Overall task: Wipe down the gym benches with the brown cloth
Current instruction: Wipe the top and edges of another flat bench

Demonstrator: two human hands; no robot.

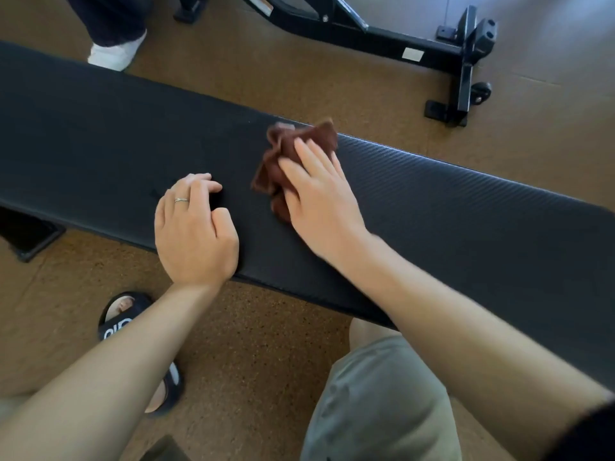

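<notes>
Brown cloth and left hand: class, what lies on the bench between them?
Nothing but a bare strip of the black bench pad separates the left hand from the brown cloth under the right hand, as the head view shows.

1. The black slide sandal [119, 322] had white lettering across the strap. It looked like "CIO" or something close, but part of it was hidden, so I honestly couldn't tell.
2. The black metal frame [432, 51] across the floor had a pale sticker [413, 54] on it, way too small to read.
3. There was a second sticker [265, 8] up by the top edge, white with a bit of orange. It was just a blur.
</notes>
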